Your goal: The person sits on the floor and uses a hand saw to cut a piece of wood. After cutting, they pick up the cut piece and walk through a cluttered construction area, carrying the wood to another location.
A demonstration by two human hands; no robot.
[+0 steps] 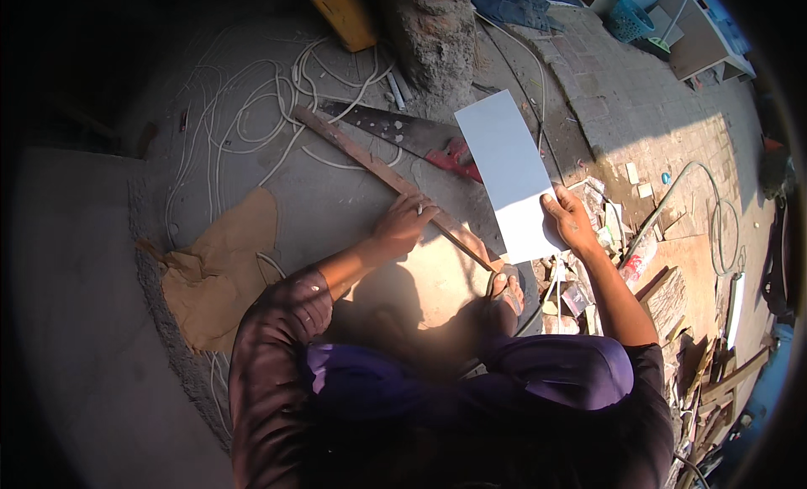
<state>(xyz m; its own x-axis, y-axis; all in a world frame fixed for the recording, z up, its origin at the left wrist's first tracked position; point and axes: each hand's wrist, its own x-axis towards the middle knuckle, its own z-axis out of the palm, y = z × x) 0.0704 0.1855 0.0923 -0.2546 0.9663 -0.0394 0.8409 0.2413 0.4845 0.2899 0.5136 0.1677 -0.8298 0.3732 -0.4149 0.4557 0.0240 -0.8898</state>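
Note:
My right hand [573, 222] grips a white rectangular panel [508, 178] by its right edge, with the thumb on its face. The panel is held tilted over the floor. My left hand [405, 226] is closed on a long wooden strip [361, 156], which slants from the upper left down to my foot [507, 294]. Beyond the strip lies a hand saw [378, 126], with a dark speckled blade and a red handle partly covered by the panel.
Loops of white cable [244, 111] spread over the floor at the left. Brown paper [223, 274] lies crumpled by my left arm. A yellow jerrycan [345, 16] stands near a rough pillar [441, 47]. Scrap and wood offcuts [672, 300] are heaped on the right.

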